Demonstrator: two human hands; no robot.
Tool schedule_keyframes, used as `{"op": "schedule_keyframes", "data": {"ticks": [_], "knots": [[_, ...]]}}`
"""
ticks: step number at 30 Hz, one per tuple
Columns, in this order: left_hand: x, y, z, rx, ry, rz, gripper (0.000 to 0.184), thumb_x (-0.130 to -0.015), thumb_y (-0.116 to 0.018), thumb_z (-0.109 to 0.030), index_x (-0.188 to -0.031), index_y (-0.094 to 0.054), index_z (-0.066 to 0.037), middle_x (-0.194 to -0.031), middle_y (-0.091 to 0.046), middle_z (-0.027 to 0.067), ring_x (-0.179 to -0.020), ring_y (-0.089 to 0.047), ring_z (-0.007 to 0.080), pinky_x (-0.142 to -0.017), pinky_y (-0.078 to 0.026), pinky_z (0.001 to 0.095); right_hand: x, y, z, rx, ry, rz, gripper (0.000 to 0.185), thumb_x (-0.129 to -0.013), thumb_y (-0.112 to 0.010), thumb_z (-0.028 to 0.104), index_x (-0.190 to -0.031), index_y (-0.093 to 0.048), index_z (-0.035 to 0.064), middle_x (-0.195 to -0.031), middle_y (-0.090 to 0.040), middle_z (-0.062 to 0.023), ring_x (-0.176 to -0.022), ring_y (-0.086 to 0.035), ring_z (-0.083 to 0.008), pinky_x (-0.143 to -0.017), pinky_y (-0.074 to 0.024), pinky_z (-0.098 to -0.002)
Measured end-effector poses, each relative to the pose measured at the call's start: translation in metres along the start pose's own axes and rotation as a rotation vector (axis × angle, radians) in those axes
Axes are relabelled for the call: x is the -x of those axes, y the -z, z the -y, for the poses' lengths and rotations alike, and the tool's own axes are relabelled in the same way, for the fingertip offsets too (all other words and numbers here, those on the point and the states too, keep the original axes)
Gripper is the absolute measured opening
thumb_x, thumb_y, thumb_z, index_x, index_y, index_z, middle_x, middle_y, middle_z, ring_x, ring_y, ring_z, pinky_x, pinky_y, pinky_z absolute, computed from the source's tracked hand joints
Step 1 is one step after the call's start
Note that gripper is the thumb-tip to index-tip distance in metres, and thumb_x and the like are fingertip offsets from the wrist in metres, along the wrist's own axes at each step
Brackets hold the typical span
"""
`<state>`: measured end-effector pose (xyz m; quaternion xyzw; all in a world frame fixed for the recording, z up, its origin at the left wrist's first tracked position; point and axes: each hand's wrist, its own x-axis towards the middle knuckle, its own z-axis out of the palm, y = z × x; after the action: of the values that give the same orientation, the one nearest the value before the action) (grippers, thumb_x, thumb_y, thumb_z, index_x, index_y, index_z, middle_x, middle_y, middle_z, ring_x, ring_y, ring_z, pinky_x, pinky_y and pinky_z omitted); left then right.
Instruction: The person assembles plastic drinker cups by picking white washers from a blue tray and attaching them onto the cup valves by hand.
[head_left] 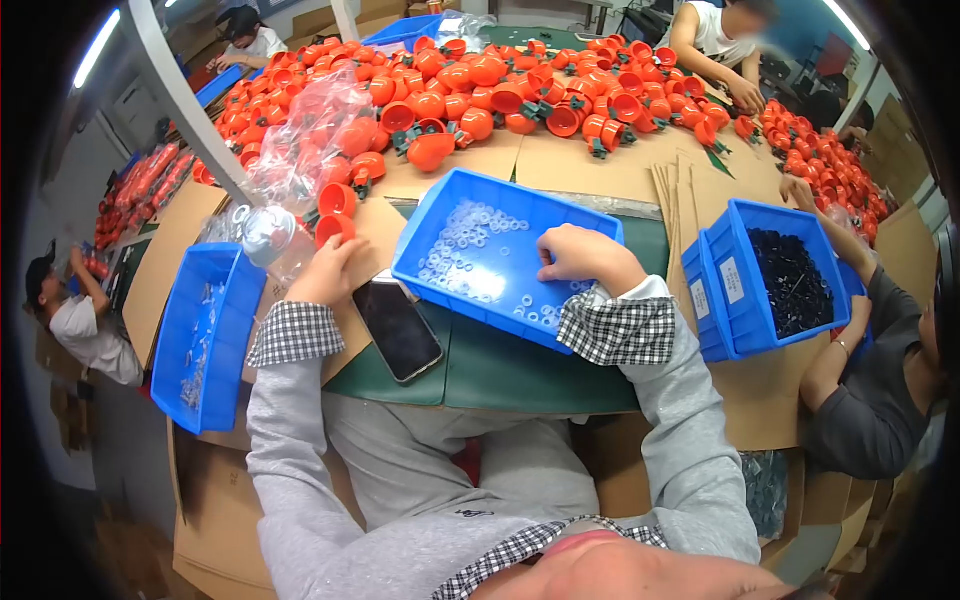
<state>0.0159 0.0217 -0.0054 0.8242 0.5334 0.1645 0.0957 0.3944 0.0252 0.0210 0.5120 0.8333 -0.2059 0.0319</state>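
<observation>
left blue bin (pixel 231 340) beside left forearm | left hand (pixel 324 274): fingers part-bent, tips at an orange cup (pixel 337 227), grasp or mere touch cannot be told | phone (pixel 398 332) below blue tray (pixel 478 312) | clear rings (pixel 470 236) scattered inside tray | right hand (pixel 584 255): curled over tray, held ring, if any, seemingly hidden

- Left arm (pixel 290 440) stretched forward; left hand (pixel 325 272) angled inward, its fingers (pixel 351 252) bent.
- Right arm (pixel 692 430) also forward; right hand (pixel 588 254) turned inward, fingers (pixel 547 258) curled downward.
</observation>
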Motion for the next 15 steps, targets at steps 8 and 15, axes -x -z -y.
{"op": "schedule_keyframes", "data": {"ticks": [8, 15], "knots": [[0.005, 0.001, 0.01, 0.024, 0.073, 0.054, 0.048, -0.071, -0.047, 0.014, -0.113, -0.055, -0.008, -0.106, -0.054, 0.0174, -0.101, -0.054, 0.035, -0.084, -0.044, 0.0393, -0.007, -0.002, -0.005, -0.103, 0.152, -0.016, 0.02, -0.072, -0.067, 0.02, -0.086, -0.063, 0.0071, -0.081, -0.061, -0.0124, -0.084, -0.058, -0.028, -0.073, -0.0464, -0.0368], [-0.003, 0.023, -0.025, 0.163, -0.015, -0.601, 0.036, -0.075, -0.057, 0.005, -0.111, -0.055, -0.001, -0.1, -0.059, 0.0133, -0.092, -0.06, 0.0236, -0.08, -0.047, 0.0313, -0.001, 0.007, 0.005, -0.061, 0.129, -0.05, 0.025, -0.073, -0.066, 0.019, -0.096, -0.063, 0.0108, -0.091, -0.063, -0.0136, -0.089, -0.06, -0.0298, -0.077, -0.0474, -0.0392]]}}
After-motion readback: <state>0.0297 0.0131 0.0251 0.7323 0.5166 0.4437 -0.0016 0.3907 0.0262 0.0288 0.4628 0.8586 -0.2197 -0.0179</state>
